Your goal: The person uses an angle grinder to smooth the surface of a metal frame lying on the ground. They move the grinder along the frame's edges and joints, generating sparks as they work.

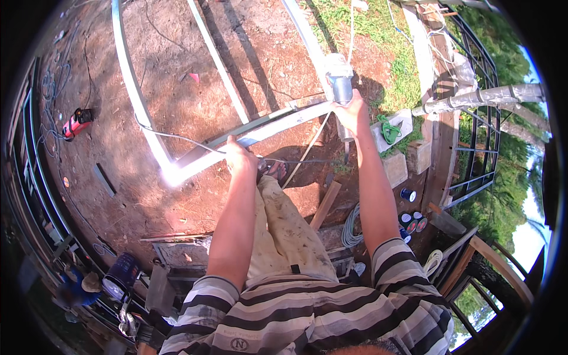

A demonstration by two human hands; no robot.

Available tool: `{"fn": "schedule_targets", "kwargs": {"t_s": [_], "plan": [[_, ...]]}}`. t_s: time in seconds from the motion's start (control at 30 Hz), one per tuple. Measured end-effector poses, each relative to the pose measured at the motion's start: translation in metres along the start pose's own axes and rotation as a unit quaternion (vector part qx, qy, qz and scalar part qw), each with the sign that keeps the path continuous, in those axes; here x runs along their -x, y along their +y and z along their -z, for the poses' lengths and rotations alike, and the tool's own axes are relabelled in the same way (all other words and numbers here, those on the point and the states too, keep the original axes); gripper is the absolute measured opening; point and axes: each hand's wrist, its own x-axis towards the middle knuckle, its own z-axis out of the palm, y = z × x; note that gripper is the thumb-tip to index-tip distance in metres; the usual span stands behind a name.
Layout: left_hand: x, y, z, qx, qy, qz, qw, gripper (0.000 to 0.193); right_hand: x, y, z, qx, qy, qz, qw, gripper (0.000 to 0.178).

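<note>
Outdoors, over sunlit reddish-brown dirt ground [177, 59] beside green grass [402, 71], left hand [238, 156] grips the near bar of a silvery metal frame [290, 124], right hand [353, 112] wraps a blue-grey cylindrical tool [341, 87] at its near-right corner.

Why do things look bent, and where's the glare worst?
Head view: fisheye distortion bows the long bars at far left; head view: glare is worst at the near-left corner of the metal frame; head view: shadows stripe the soil.
</note>
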Motion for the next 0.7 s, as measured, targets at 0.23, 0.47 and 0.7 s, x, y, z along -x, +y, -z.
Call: {"fn": "schedule_targets", "kwargs": {"t_s": [0.23, 0.47, 0.7], "plan": [[-0.05, -0.008, 0.007, -0.018, -0.06, 0.019, 0.998, 0.035, -0.002, -0.013, -0.004, -0.025, -0.022, 0.007, 0.999, 0.077], [-0.018, -0.002, 0.009, -0.045, -0.057, 0.043, 0.996, 0.034, -0.004, -0.013, -0.017, -0.005, 0.02, 0.008, 1.0, 0.06], [-0.014, -0.001, 0.011, -0.043, -0.076, 0.033, 0.996, 0.033, -0.016, 0.016, -0.004, 0.022, 0.017, 0.05, 0.998, 0.068]]}}
